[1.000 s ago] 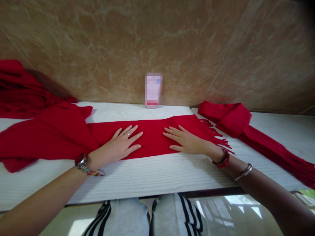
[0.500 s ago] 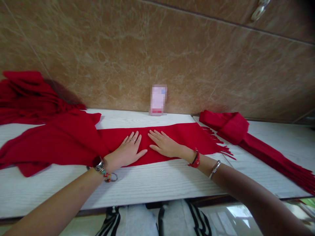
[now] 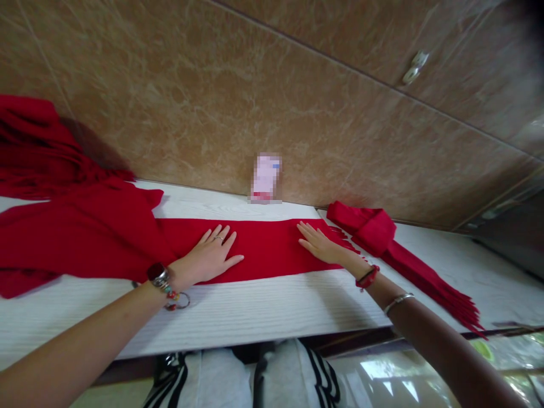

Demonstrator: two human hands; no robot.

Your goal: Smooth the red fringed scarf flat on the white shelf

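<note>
A red scarf (image 3: 263,249) lies spread along the white table, its fringe toward the right and its left part loosely bunched. My left hand (image 3: 206,258) rests flat on the scarf with fingers apart, just right of the bunched part. Near the fringed end, my right hand (image 3: 318,243) lies palm down on the cloth, fingers stretched out. The right forearm covers some of the fringe. Neither hand grips anything.
To the right lies a folded red scarf (image 3: 374,232) with its fringe near the front edge. A red fabric heap (image 3: 29,147) sits at the back left. A blurred pinkish box (image 3: 266,178) stands against the brown marbled wall (image 3: 170,102). The white table (image 3: 272,309) ends before my legs.
My right hand first came in toward my left hand, then slid right along the scarf to its fringed end. My left hand stays at about the same place on the cloth. The view has shifted.
</note>
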